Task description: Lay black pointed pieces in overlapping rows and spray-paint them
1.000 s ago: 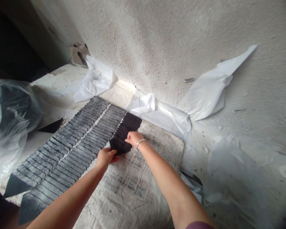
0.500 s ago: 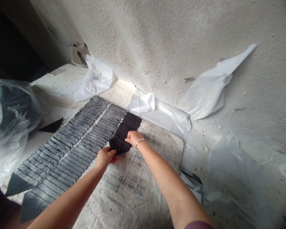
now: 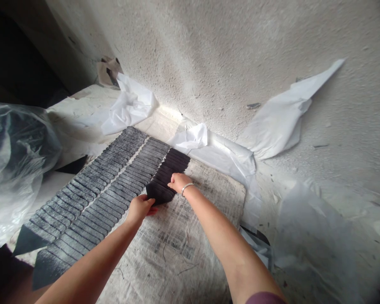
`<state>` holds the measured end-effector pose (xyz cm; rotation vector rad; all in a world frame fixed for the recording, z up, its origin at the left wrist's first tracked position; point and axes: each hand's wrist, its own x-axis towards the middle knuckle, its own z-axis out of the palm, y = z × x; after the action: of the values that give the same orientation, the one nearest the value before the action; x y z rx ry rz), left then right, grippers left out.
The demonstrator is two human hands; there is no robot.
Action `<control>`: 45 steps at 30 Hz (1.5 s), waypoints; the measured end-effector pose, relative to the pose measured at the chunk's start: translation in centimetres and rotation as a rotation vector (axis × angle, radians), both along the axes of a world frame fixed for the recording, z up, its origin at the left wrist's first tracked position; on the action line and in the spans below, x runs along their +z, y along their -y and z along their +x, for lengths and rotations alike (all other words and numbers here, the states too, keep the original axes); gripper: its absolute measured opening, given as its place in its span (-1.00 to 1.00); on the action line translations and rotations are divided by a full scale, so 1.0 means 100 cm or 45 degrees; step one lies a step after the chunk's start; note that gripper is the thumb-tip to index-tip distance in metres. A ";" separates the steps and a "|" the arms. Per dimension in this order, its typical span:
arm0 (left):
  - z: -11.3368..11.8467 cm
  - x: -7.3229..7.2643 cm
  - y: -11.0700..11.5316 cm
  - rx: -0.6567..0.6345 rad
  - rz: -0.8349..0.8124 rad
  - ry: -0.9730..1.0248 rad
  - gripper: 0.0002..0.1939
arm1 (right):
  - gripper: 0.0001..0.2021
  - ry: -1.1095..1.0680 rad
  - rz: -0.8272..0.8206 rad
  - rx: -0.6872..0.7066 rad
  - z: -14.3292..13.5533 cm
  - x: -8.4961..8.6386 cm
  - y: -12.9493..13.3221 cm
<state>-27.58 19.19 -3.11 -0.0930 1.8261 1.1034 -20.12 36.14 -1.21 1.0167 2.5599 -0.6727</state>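
A short row of overlapping flat black pieces (image 3: 174,159) lies on a worn, stained cloth-covered board (image 3: 209,211). My left hand (image 3: 142,209) grips the nearest black piece (image 3: 160,192) at its lower left corner, thumb on top and fingers underneath. At the right edge of that row is my right hand (image 3: 180,182), its fingers curled and pinched together; what lies between them is hidden. Two longer rows of similar pieces, speckled grey, run alongside on the left: a middle row (image 3: 123,194) and a far-left row (image 3: 91,175). Their near ends show plain dark points.
A rough, whitish wall (image 3: 209,55) rises behind the board. White crumpled sheets (image 3: 129,103) lie along its foot, and a torn white sheet (image 3: 281,122) hangs on it. Clear plastic (image 3: 15,156) bulges at the left. A loose black scrap (image 3: 72,165) lies beside it.
The view has shifted very slightly, so the scene sits a little farther right. Both hands keep nearly the same place at the black pieces.
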 end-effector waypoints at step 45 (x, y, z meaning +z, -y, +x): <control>0.000 -0.001 0.010 0.015 -0.022 -0.001 -0.95 | -0.28 0.086 0.096 -0.034 -0.010 0.004 0.014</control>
<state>-27.61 18.20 -3.25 -0.1135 1.8378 1.0962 -21.10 34.78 -0.80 1.0805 2.5349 -0.5426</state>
